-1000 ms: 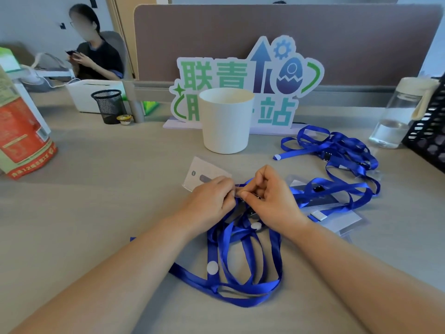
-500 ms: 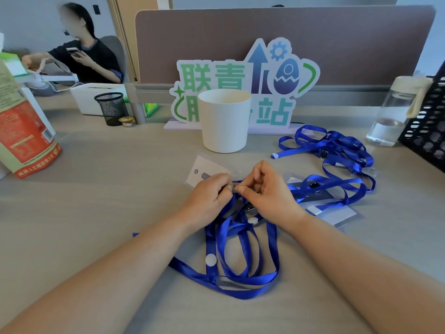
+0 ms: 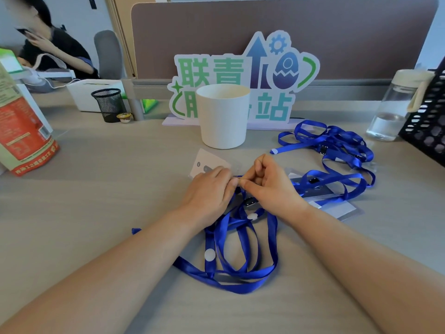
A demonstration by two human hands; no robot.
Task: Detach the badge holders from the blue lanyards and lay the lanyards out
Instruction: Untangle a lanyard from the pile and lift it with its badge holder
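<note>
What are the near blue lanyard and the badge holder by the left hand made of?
Blue lanyard: flat woven ribbon, probably polyester; satin sheen along its folds. Badge holder: seemingly clear, glossy soft plastic; a white card shows through its transparent edge.

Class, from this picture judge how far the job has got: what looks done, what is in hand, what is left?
Done: nothing clearly; no lanyard lies straightened out. In hand: the left hand and right hand pinch the near lanyard at its end beside a badge holder. Left: this lanyard is a loose tangle, and the lanyard pile at right lies over more holders.
</note>
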